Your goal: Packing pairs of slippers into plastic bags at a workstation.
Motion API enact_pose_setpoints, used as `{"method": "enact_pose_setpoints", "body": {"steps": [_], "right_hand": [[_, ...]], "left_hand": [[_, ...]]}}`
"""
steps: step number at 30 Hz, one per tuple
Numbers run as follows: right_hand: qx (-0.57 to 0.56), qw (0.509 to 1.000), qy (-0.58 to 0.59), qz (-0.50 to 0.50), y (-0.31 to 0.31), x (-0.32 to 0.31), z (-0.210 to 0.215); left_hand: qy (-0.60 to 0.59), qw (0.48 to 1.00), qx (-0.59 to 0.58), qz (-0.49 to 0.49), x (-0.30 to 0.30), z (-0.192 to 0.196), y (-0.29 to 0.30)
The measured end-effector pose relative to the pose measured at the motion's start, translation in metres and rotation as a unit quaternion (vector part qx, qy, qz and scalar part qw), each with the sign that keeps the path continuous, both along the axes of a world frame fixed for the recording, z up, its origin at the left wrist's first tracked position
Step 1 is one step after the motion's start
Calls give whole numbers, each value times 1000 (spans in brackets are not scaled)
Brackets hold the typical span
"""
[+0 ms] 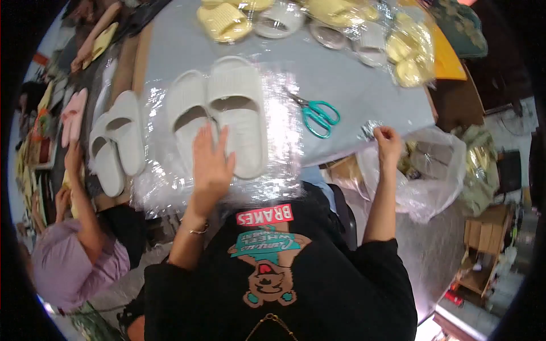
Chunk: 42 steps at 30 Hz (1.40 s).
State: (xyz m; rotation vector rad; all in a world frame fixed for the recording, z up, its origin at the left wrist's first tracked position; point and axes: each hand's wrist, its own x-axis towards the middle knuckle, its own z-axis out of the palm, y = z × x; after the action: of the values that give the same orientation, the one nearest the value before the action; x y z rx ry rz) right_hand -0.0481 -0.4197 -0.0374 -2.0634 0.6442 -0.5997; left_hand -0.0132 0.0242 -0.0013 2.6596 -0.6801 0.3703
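Note:
A pair of pale grey slide slippers lies side by side on clear plastic bags. My left hand is over the slippers' lower middle, fingers stretched out and slightly spread. It looks a little blurred, and whether it presses on them I cannot tell. To the right, above the table's edge, the fingers of my right hand are pinched on a small crumpled bit of clear plastic film. Scissors with teal handles rest on the table between the slippers and my right hand.
Bagged yellow slippers and grey ones line the table's far side. Another pale grey pair lies at the left. A large translucent bag stands beyond the right edge. A co-worker in a lilac top handles slippers at far left.

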Motion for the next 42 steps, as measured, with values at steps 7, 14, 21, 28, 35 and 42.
{"method": "enact_pose_setpoints", "body": {"steps": [7,14,21,28,35,42], "right_hand": [[-79,989,-77,94,130,24,62],[621,730,17,284,300,59,80],[630,737,-25,242,317,96,62],[576,776,-40,254,315,99,57],[468,843,-53,260,318,98,58],[512,809,-26,287,311,93,61]], "left_hand": [[38,998,20,43,-3,3,-4],[53,997,36,48,-3,5,-5],[56,998,-2,33,-5,9,-3],[23,999,-4,34,-4,8,-3],[28,999,5,35,-2,7,-2],[22,999,10,43,-2,12,0]]}}
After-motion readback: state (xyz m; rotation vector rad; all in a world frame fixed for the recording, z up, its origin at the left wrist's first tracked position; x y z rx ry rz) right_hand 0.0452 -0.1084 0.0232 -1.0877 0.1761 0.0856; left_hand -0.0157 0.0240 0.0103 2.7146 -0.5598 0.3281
